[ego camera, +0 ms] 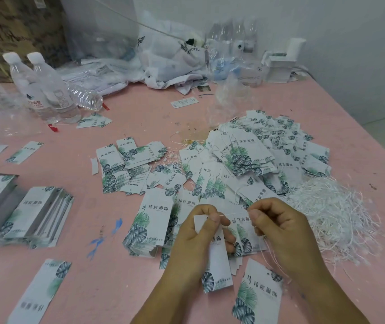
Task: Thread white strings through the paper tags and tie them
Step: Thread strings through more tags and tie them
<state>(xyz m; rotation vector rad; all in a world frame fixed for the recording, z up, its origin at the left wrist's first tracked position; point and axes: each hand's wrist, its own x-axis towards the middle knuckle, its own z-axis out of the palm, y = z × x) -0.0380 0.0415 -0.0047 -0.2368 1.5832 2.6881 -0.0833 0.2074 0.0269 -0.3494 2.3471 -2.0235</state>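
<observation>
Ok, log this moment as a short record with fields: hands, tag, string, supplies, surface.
left hand: left hand pinches a paper tag near its top
right hand: right hand pinches a white string running to the tag's top
string supply: loose string pile, right of the hands
tag supply: heaped tags behind the hands
surface: pink table

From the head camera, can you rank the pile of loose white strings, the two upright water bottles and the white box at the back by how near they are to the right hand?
From the right hand:
1. Pile of loose white strings, just to its right.
2. White box, far back right, by the wall.
3. Upright water bottles, far back left.
</observation>
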